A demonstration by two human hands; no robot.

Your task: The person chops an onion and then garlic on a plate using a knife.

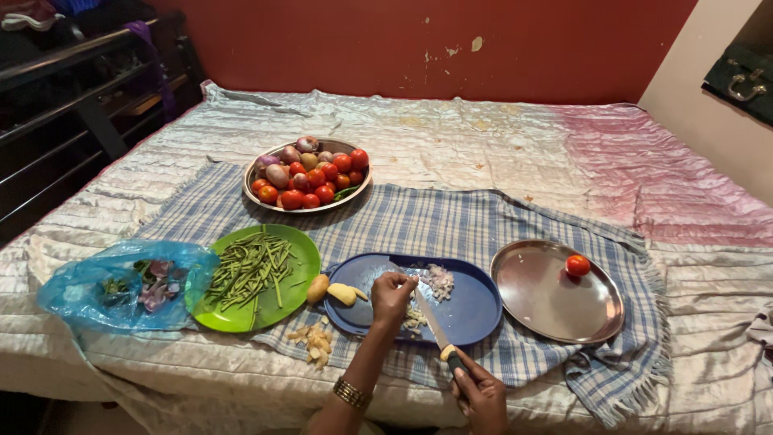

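Onion bits (439, 280) lie on the blue tray (475, 310), just under the left hand (392, 295), whose fingers bunch on them. Right hand (481, 395) is wrapped round the knife (435, 326); tucked fingertips and a low blade tip would probably serve best.

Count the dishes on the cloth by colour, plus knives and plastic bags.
Steel dishes: 2, the bowl of vegetables and the plate holding one tomato
Green plates: 1, the green plate of beans
Blue trays: 1, the blue tray under the left hand
Knives: 1, the knife held in the right hand
Blue plastic bags: 1, the blue bag
Total: 6
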